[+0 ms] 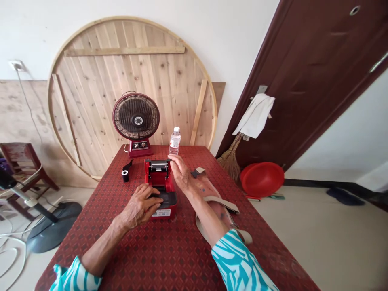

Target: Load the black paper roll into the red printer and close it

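A small red printer [169, 186] stands on the table with its lid [158, 166] raised, showing rollers and a metal bar inside. My left hand [140, 205] lies on the black front part of the printer, its fingers stretched out over it. My right hand [181, 171] has its fingers at the right edge of the raised lid; the thumb is mostly hidden. Left of the printer stands a small black roll [125, 176] with a white core, beside a dark loose strip [127, 165]. Right of it lies a flat pinkish bag [212, 188] with beige straps.
The table [178, 258] has a red patterned cover. At its far end stand a red fan [136, 121] and a water bottle [175, 141]. A round wooden board [169, 81] leans on the wall. A red basin [262, 180] and a straw broom [230, 159] are on the right.
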{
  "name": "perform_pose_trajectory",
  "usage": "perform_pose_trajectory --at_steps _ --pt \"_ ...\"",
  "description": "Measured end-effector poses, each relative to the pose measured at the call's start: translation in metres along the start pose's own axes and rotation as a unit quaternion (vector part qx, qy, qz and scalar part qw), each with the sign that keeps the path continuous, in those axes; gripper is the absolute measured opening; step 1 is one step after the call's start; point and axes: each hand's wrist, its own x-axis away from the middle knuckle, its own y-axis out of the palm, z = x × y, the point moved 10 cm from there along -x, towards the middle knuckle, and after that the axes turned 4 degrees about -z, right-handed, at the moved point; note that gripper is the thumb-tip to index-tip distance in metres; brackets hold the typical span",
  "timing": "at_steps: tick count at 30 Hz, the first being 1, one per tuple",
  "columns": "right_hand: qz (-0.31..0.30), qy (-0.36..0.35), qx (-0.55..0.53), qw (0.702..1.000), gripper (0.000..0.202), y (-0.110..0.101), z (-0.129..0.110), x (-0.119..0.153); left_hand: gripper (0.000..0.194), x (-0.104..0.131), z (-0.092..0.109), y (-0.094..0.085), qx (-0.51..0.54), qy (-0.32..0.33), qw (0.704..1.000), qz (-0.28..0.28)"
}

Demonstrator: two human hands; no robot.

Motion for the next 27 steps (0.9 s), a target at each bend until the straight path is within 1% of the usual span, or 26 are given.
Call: perform_pose_trajectory --at_steps 3,6,8,11,13,16,20,24,27 --pt "-0.036 -0.013 0.05 0.998 0.026 0.012 -0.002 -0.01 0.023 0.0 0.005 -0.002 -0.016 0.011 1.0 0.005" --pt "-0.038 -0.021 0.081 0.996 0.025 0.018 0.0 -0.019 0.025 0.001 0.008 -0.003 -0.019 0.022 1.0 0.007" --pt "-0.04 -0.012 0.097 0.994 0.024 0.02 0.004 -0.026 0.025 0.002 0.007 -0.003 -0.023 0.021 0.999 0.01" --pt "-0.084 0.015 0.115 0.99 0.027 0.026 0.012 -0.03 0.025 0.003 0.006 -0.002 -0.027 0.018 0.999 0.012" --pt "-0.106 0.02 0.11 0.988 0.03 0.027 0.009 -0.027 0.023 0.005 0.006 -0.001 -0.028 0.019 0.999 0.013" --pt "-0.101 0.009 0.09 0.991 0.03 0.019 -0.007 -0.011 0.021 0.008 0.008 -0.002 -0.029 0.023 0.999 0.019" --pt "-0.105 0.015 0.08 0.991 0.029 0.011 -0.026 0.029 0.018 0.01 0.007 -0.005 -0.05 0.01 0.998 0.04" --pt "-0.104 0.029 0.077 0.991 0.03 0.006 -0.029 0.07 0.016 0.011 0.004 -0.006 -0.074 -0.012 0.996 0.049" --pt "-0.099 0.032 0.075 0.992 0.031 0.005 -0.024 0.089 0.017 0.011 0.001 -0.003 -0.068 -0.024 0.997 0.041"
